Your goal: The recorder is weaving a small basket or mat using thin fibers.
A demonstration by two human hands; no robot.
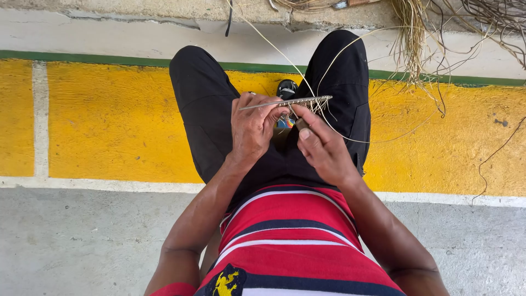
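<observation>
Yellow-painted concrete (115,126) with a green stripe (82,56) lies beyond the seated person's black-trousered knees. Left hand (253,127): fingers curled, pinching the flat woven piece (298,102), seen edge-on and held level above the lap. Right hand (323,148): thumb raised, fingers closed on a thin pale strand (334,118) just below the woven piece's frayed end. Loose strands run upward to a bundle of dry fibre (411,33) on the ledge. Grey floor (76,241) lies on both sides of the legs.
</observation>
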